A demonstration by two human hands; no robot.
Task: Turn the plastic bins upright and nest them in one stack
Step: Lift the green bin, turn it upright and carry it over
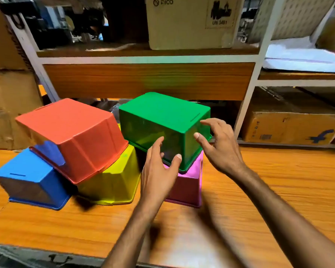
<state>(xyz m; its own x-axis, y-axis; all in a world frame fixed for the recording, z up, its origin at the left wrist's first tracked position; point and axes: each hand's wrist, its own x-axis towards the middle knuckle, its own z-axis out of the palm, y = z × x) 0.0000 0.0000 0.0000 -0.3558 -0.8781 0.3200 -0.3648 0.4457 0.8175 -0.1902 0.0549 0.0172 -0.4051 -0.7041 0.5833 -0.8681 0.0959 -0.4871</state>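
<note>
I see green bin (162, 113) bottom-up atop pink bin (186, 186) and yellow bin (114, 182) | red bin (75, 132) bottom-up, tilted across blue bin (33, 175) and yellow bin | all on wooden table (278, 180) | left hand (157, 176) spread at green bin's near wall | right hand (220, 147) spread at its right corner, contact unclear

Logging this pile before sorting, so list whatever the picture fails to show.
Head view only.
Pink bin: top under the green bin, left side behind the left hand.
Yellow bin: upper part under the red bin.
Blue bin: far corner under the red bin.
Right hand: whether it touches the green bin, unclear.
</note>
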